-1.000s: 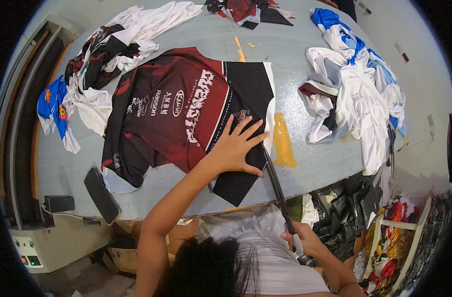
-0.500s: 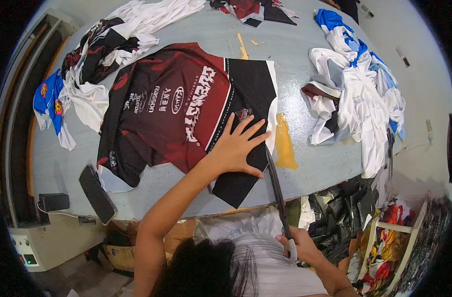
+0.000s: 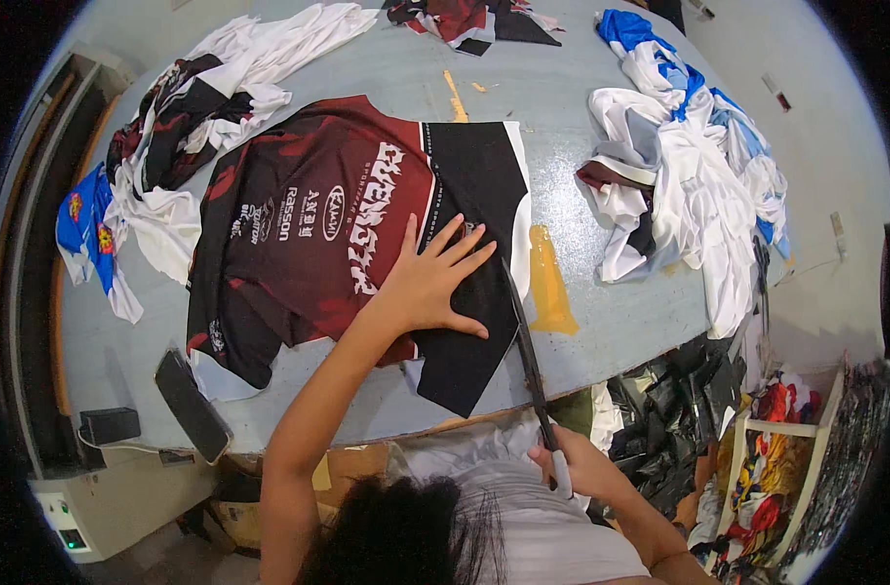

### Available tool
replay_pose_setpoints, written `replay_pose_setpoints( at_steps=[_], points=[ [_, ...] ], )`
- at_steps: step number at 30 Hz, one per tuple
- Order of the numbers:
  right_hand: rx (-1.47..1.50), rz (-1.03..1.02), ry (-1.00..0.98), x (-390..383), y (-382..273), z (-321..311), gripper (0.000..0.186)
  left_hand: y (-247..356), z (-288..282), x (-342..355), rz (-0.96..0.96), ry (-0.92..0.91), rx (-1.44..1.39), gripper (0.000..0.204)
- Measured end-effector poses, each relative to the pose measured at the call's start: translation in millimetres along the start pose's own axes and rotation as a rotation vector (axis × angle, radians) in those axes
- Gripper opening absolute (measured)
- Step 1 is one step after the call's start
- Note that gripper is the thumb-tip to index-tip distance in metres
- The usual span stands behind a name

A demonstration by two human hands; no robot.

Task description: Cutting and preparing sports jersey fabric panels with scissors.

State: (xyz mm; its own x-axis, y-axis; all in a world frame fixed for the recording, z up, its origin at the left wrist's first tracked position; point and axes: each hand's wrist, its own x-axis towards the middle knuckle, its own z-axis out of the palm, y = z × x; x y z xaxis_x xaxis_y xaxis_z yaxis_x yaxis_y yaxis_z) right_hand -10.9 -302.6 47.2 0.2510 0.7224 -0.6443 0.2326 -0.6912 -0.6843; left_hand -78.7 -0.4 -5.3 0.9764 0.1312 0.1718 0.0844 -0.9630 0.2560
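A dark red and black jersey piece with white lettering lies flat on the table, and a white edge shows along its right side. My left hand presses on its black part, fingers spread and palm down. My right hand grips long dark scissors by their pale handle at the table's near edge. The blades point away from me and their tip meets the black fabric just right of my left hand. How far the blades are apart cannot be made out.
On the grey table, a phone lies front left. White and black-red garments are heaped left, white and blue ones right. Black plastic bags and a rack of coloured cloth stand below right.
The scissors and my right hand have moved forward, with the tip farther up the black fabric. My left hand has slid left on the jersey piece, still spread. The view has shifted slightly.
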Motion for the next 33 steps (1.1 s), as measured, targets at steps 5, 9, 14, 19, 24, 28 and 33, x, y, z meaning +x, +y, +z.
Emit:
replay_pose_setpoints(
  at_steps=[5,9,14,19,24,28,33],
  points=[
    [0.205,0.179,-0.102,0,-12,-3,0.050,-2,2,-1,0.007,0.014,-0.008,0.104],
    [0.171,0.218,-0.089,-1,-19,-6,0.051,-2,4,-3,-0.005,0.024,-0.006,0.103],
    [0.041,0.154,-0.043,2,-26,-4,0.051,-3,7,-4,0.000,0.053,-0.032,0.103],
    [0.098,0.155,-0.030,8,-32,-2,0.050,-3,9,-5,0.002,0.069,-0.020,0.103],
    [0.191,0.175,-0.019,10,-40,-1,0.048,-2,9,-5,-0.005,0.077,-0.027,0.103],
    [0.172,0.098,0.039,9,-39,3,0.044,-1,9,-6,-0.014,0.090,-0.021,0.103],
    [0.125,0.148,0.063,10,-25,11,0.042,0,9,-6,-0.022,0.084,-0.020,0.104]
  ],
)
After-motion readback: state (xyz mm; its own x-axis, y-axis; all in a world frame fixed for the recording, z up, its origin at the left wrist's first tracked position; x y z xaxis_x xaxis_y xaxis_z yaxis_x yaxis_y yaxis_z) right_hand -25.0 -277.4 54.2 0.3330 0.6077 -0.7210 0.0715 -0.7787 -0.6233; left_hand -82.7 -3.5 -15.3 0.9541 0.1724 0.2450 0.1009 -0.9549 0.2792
